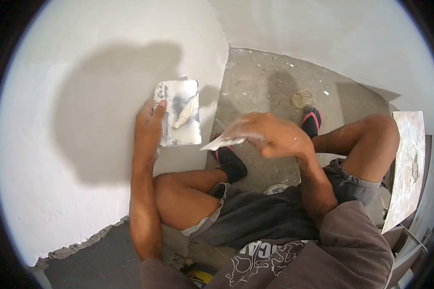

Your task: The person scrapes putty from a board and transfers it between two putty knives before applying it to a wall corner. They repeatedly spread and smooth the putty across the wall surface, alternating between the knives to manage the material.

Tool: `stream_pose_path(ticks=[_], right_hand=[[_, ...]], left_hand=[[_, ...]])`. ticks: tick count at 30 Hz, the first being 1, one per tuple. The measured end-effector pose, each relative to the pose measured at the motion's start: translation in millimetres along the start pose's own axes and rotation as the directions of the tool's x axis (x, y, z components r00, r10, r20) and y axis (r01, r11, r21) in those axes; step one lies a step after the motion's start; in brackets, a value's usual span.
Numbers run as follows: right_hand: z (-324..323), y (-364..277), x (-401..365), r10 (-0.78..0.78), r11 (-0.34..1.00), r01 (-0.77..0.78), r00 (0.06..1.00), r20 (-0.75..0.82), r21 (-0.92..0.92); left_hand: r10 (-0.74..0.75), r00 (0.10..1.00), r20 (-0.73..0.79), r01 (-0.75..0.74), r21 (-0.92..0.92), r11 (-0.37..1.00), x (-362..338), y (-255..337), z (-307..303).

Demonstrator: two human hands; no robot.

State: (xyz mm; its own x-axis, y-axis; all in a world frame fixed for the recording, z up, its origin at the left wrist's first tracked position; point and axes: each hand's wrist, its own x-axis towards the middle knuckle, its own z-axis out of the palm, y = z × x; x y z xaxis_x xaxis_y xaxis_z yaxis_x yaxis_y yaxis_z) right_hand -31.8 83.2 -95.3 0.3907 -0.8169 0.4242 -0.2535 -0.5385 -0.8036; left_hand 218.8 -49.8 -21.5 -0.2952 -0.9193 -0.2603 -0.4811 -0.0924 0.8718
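My left hand grips the left edge of a small rectangular plaster board, its thumb lying over the face. A lump of cream-coloured putty sits on that white, smeared face. To the right of it, my right hand is closed around a flat putty scraper, whose pale blade points left toward the board's lower corner. Blade and board look apart. Motion blurs the right fingers a little, and the scraper's grip is hidden beneath them.
A white wall rises close on the left, meeting another wall at a corner. Grit lies on the concrete floor. A whitish panel leans at the right, beside my bent knee. A round lid-like thing shows between my legs.
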Motion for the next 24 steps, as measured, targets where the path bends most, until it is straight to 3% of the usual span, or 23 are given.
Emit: stream_pose_path(ticks=[3,6,9,12,13,16,20,24], right_hand=[[-12,10,-7,0.229,0.956,-0.214,0.972,-0.057,0.201],[-8,50,-25,0.642,0.678,-0.455,0.75,-0.162,0.578],[14,108,-44,0.747,0.413,-0.188,0.63,-0.213,0.891],[51,157,-47,0.878,0.243,-0.092,0.445,-0.179,0.966],[67,177,-47,0.879,0.207,-0.017,0.442,-0.178,0.978],[106,222,-33,0.943,0.144,-0.124,0.317,-0.098,0.982],[132,244,1,0.966,0.109,-0.139,0.248,-0.072,0.984],[160,309,7,0.976,0.118,-0.206,0.205,-0.076,0.971]], left_hand=[[0.071,0.997,0.02,-0.067,-0.162,0.985,-4,5,5],[0.119,0.993,0.013,-0.119,-0.011,0.993,-3,5,4],[0.057,0.983,0.174,-0.081,0.133,0.988,0,-4,0],[0.019,0.883,0.469,-0.165,0.273,0.948,-4,2,7],[0.093,0.842,0.531,-0.287,0.296,0.911,-1,-8,11],[-0.112,0.723,0.682,-0.198,0.359,0.912,1,-6,17],[-0.158,0.702,0.694,-0.114,0.329,0.938,5,-9,19],[-0.079,0.71,0.7,-0.193,0.302,0.934,8,-23,18]])
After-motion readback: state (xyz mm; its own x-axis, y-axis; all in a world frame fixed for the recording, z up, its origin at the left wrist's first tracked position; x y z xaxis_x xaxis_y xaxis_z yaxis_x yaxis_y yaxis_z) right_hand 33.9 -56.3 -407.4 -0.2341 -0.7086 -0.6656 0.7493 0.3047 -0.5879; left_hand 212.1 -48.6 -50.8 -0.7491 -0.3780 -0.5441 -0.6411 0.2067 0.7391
